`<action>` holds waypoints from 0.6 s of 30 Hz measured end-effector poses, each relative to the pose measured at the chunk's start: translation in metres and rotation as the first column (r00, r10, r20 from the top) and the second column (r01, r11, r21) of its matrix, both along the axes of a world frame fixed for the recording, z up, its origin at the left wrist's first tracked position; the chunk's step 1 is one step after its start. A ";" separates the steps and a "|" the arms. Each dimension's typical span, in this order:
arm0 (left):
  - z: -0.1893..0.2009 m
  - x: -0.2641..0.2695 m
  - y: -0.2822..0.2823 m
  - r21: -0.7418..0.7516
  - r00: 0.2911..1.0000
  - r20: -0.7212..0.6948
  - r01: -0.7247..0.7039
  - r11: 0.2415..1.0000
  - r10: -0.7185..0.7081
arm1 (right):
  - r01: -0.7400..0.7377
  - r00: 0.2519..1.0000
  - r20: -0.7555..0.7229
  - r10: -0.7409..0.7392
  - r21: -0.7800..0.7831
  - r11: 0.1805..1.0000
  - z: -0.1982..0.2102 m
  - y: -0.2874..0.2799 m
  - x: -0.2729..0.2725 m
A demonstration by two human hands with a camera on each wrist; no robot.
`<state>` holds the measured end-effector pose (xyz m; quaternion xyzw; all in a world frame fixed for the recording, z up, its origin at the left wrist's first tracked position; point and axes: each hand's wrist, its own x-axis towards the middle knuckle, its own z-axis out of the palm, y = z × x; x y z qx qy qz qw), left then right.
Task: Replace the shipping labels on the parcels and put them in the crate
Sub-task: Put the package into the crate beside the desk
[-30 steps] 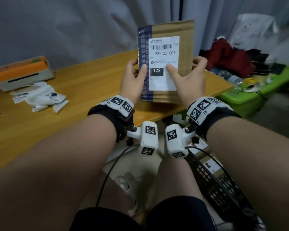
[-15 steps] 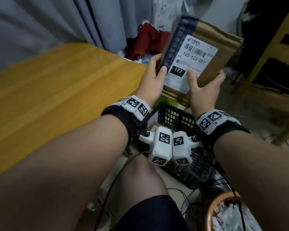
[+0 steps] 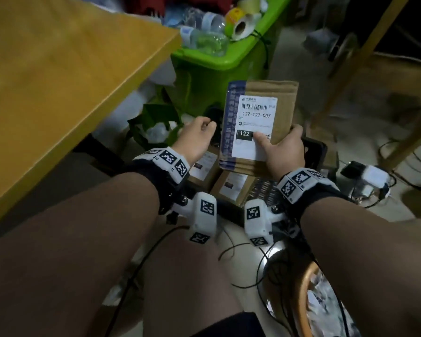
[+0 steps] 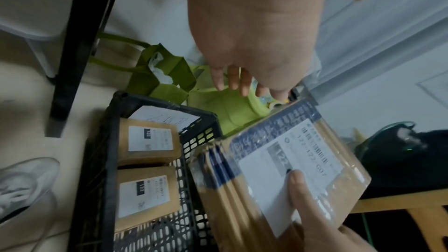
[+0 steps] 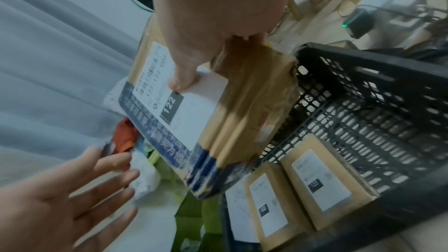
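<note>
Head view: the right hand (image 3: 286, 148) grips the brown parcel (image 3: 260, 125) over the black crate (image 3: 314, 148), long axis pointing away, label (image 3: 255, 127) facing up. Left wrist view: the left hand (image 4: 254, 32) hangs loose-fingered, empty. Right wrist view: two labelled parcels (image 5: 312, 189) lie inside the crate.

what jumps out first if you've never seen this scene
The brown parcel with a white label reading 122-122-C07, gripped by the right hand above the black crate. Two labelled parcels already lie inside the crate. The left hand hovers open beside the parcel.
</note>
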<state>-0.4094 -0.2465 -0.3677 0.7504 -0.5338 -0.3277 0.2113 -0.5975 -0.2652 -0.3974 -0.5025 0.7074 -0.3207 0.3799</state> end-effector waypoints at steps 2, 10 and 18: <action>-0.024 0.001 -0.012 0.022 1.000 0.013 0.011 1.000 -0.012 | 0.028 0.999 -0.027 -0.026 0.071 0.997 -0.030 -0.010 -0.006; -0.108 -0.016 -0.057 0.115 0.996 0.041 0.073 0.991 -0.078 | 0.215 0.968 -0.195 -0.159 0.316 0.924 -0.137 -0.030 -0.042; -0.166 -0.042 -0.089 0.196 0.989 0.021 0.138 0.971 -0.145 | 0.266 0.958 -0.238 -0.163 0.514 0.815 -0.206 -0.040 -0.049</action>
